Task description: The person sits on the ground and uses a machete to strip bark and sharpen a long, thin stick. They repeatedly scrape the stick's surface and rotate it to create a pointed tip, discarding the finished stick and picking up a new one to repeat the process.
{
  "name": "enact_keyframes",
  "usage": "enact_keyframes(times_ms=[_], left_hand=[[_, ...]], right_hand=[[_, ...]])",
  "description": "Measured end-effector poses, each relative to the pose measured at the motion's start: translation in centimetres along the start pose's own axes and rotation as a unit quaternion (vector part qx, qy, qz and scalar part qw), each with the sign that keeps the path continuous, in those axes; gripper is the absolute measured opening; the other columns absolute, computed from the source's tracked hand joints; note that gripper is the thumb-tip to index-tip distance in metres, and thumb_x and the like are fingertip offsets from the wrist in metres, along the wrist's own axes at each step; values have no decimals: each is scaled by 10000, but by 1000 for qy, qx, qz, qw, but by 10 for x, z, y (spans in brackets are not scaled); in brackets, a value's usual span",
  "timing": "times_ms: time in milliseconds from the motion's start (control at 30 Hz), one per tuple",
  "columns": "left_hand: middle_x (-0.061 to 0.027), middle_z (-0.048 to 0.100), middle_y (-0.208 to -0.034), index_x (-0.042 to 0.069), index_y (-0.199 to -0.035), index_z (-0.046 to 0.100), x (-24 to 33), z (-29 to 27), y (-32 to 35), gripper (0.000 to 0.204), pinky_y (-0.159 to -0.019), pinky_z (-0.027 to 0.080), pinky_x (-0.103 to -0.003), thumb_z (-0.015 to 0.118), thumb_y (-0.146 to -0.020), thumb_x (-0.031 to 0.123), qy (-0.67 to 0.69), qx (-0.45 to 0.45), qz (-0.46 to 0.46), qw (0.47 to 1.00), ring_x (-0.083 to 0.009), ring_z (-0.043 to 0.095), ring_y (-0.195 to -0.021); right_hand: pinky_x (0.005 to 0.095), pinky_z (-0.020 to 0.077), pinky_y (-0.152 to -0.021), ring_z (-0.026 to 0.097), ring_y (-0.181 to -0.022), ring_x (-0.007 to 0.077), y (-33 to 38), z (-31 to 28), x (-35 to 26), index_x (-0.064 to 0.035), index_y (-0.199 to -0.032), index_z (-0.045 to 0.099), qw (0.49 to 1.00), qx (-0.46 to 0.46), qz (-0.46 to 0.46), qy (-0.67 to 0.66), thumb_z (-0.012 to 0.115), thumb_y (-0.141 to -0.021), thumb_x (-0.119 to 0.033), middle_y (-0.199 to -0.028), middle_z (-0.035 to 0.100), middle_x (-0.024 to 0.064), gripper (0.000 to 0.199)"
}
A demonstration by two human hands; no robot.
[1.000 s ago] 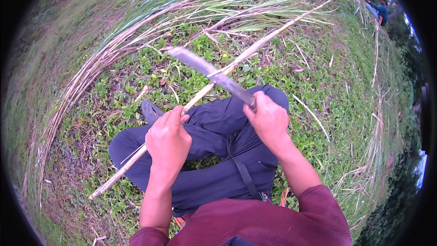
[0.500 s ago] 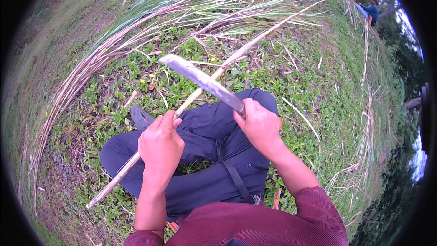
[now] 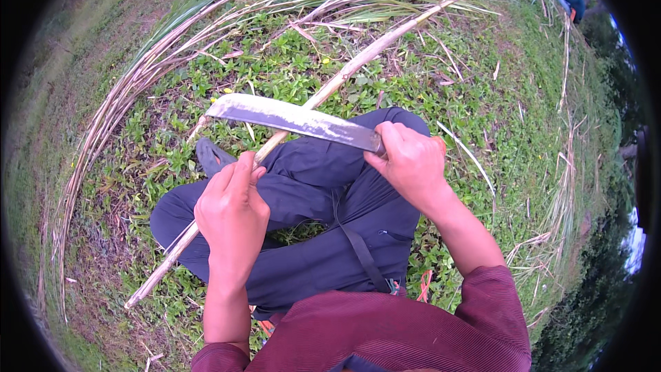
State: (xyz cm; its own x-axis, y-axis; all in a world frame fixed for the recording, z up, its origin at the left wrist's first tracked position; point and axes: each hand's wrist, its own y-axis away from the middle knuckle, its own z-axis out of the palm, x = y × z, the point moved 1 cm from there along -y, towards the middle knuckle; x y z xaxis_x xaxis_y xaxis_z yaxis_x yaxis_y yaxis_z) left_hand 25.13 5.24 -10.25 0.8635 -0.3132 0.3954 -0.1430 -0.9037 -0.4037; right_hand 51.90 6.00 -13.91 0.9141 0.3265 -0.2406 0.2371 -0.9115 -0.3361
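Observation:
A long pale cane stalk (image 3: 359,63) slants across my lap, from low on the left to far up on the right. My left hand (image 3: 233,208) is closed around its lower part, above my left knee. In my right hand (image 3: 411,165) is the handle of a machete, mostly hidden by the fingers. The machete's broad blade (image 3: 296,118), bright and dark in patches, points left and crosses over the stalk just beyond my left hand. Whether the edge touches the stalk I cannot tell.
I sit cross-legged in dark trousers (image 3: 303,279) on weedy ground. Cut stalks with long green leaves (image 3: 165,55) lie in an arc to the left and far side. Dry stalks (image 3: 561,200) lie on the right. Another person (image 3: 575,5) is at the far right.
The machete has swung so its blade lies flatter across the view, its tip lower and further left. My right hand has shifted right, my left hand slightly left, still on the stalk.

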Motion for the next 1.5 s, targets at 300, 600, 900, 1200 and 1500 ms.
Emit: enact_keyframes(times_ms=[300, 600, 900, 1200, 1500], left_hand=[[-91, 605, -726, 42, -1051, 685, -2, -16, 4, 236, -542, 455, -400, 714, -824, -11, 0, 1, 6, 1000, -297, 611, -619], [-182, 706, -853, -56, -1065, 703, -4, -30, 8, 205, -598, 511, -340, 702, -861, -34, 5, -69, -33, 997, -308, 685, -664], [-196, 689, -795, 0, -975, 679, -5, -29, 6, 99, -600, 492, -437, 643, -944, 87, -76, -96, -27, 992, -371, 669, -679], [-181, 682, -779, 37, -945, 651, -5, -53, 1, 83, -579, 466, -487, 606, -960, 106, -101, -138, -56, 984, -403, 648, -669], [-187, 641, -705, 39, -973, 663, -7, -60, 1, 99, -568, 435, -454, 601, -978, 116, -55, -153, -90, 983, -396, 614, -624]], right_hand=[[475, 531, -598, 674, -639, 344, -11, 11, 100, -69, -904, 584, 969, 19, 241, 56, 663, -939, -309, -715, 660, 139, 255], [522, 538, -660, 689, -713, 388, -9, 16, 193, -50, -926, 562, 935, 31, 339, 104, 594, -981, -377, -743, 673, 186, 333], [414, 522, -538, 666, -608, 276, 10, 23, 52, -115, -909, 584, 997, 62, 47, 6, 769, -808, -298, -718, 631, 56, 280], [529, 530, -670, 676, -714, 413, -2, 17, 145, -31, -908, 554, 938, 12, 348, -1, 612, -959, -337, -749, 670, 190, 315], [500, 524, -612, 677, -663, 357, -1, 22, 101, -83, -902, 566, 990, 23, 139, 18, 661, -907, -335, -796, 685, 129, 270]])
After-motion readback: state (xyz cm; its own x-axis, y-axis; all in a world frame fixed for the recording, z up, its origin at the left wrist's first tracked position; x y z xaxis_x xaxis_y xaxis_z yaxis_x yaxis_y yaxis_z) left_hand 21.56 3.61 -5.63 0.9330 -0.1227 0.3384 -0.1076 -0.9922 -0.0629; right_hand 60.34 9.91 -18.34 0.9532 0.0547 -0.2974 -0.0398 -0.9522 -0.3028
